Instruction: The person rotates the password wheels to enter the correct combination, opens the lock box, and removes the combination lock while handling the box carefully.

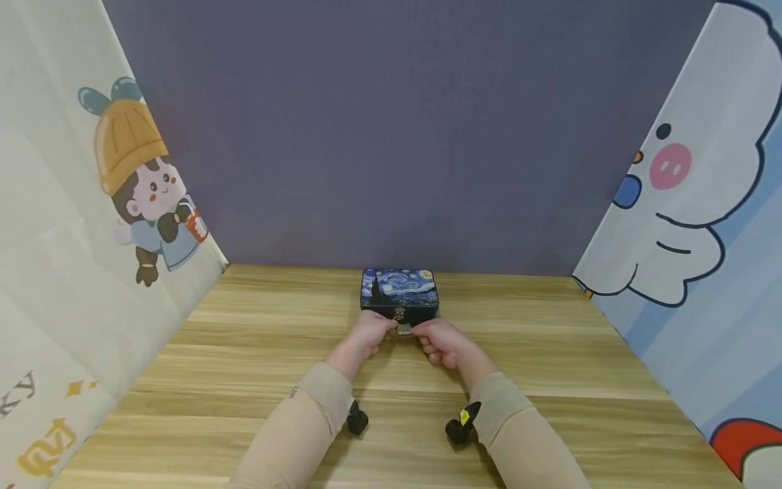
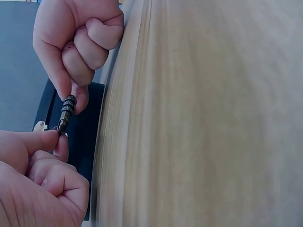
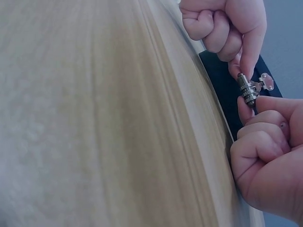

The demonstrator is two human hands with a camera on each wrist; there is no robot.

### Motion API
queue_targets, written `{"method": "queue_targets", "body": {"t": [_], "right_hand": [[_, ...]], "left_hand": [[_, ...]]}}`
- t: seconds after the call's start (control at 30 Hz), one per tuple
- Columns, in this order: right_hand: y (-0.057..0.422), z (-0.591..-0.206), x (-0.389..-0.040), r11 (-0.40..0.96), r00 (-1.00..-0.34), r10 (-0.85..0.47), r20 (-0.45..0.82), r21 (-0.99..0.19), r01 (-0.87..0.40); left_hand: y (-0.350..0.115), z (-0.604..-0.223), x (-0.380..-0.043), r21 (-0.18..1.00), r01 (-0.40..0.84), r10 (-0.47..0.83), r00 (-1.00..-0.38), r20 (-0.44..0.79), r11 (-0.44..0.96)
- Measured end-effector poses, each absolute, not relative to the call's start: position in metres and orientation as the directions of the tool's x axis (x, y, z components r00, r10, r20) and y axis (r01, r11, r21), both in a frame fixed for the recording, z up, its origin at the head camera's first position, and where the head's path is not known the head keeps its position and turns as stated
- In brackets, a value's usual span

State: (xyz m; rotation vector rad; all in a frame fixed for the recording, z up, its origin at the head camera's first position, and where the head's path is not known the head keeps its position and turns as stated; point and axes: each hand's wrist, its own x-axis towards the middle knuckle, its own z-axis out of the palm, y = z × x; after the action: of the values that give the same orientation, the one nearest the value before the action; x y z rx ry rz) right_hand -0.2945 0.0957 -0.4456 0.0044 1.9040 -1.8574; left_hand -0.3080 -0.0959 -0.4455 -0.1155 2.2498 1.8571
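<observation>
A small dark box (image 1: 400,288) with a swirling blue night-sky picture on its lid stands at the back of the table, lid down. At its front is a metal clasp (image 3: 267,82), where a small metal combination padlock (image 3: 246,90) with ridged number dials hangs. My left hand (image 1: 369,331) pinches one end of the padlock between thumb and forefinger. From the other side, my right hand (image 1: 442,341) pinches the opposite end, its other fingers curled into the palm. Whether the shackle is closed is hard to tell.
The wood-grain table (image 1: 256,380) reaches to a dark grey-blue panel (image 1: 391,136) right behind the box. Printed cartoon sheets (image 1: 55,224) stand along both sides. A black wrist device (image 1: 462,424) sits at each sleeve.
</observation>
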Motion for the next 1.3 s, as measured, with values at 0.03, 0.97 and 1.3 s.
{"method": "queue_targets", "body": {"t": [0.03,0.97,1.3], "right_hand": [[0.095,-0.445,-0.295,0.079,-0.887,-0.321,-0.333,-0.942,0.325],[0.083,-0.439,-0.294,0.094,-0.898,-0.313,-0.311,-0.951,0.296],[0.079,-0.424,-0.290,0.183,-0.914,-0.309,-0.262,-0.960,0.213]], "left_hand": [[-0.096,-0.446,-0.308,0.960,-0.196,0.080,-0.973,-0.215,0.199],[-0.111,-0.434,-0.298,0.957,-0.179,0.076,-0.977,-0.201,0.229],[-0.124,-0.422,-0.293,0.946,-0.119,0.121,-0.979,-0.162,0.303]]}}
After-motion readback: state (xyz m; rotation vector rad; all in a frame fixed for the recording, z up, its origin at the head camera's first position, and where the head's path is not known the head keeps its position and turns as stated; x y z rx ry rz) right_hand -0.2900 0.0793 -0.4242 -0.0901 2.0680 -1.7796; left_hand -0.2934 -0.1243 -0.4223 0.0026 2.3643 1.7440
